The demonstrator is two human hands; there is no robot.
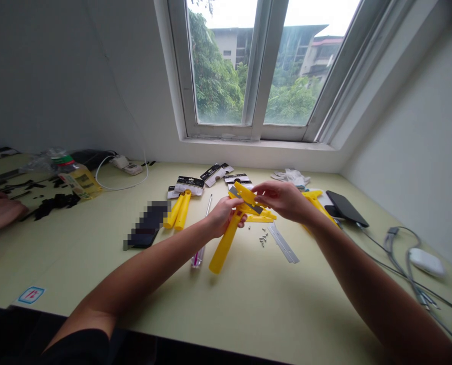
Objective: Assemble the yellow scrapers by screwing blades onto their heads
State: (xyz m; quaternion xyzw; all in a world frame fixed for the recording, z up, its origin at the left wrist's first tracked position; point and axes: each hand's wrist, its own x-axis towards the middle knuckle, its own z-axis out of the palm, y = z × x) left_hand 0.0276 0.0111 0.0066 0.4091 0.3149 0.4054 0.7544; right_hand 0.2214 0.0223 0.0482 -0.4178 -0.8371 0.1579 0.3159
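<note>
My left hand (222,217) is closed around the head end of a yellow scraper handle (224,248), which slants down toward me. A thin grey metal blade (255,208) lies across its head. My right hand (282,199) pinches a yellow plastic clamp plate (244,191) over the blade; whether the plate touches it I cannot tell. Below lie several small screws (263,238) and loose metal strip blades (282,244). More yellow plastic pieces (262,219) are behind them. Left of the handle is a screwdriver (197,257) with a clear and purple grip.
Two yellow handles (178,212) and a dark, pixelated phone-like object (147,228) lie left. Black-and-white packaging cards (189,185) and a white glove (292,176) are at the back. Right are a black phone (347,208), cables and a white case (426,261). A co-worker's hand (3,210) shows far left.
</note>
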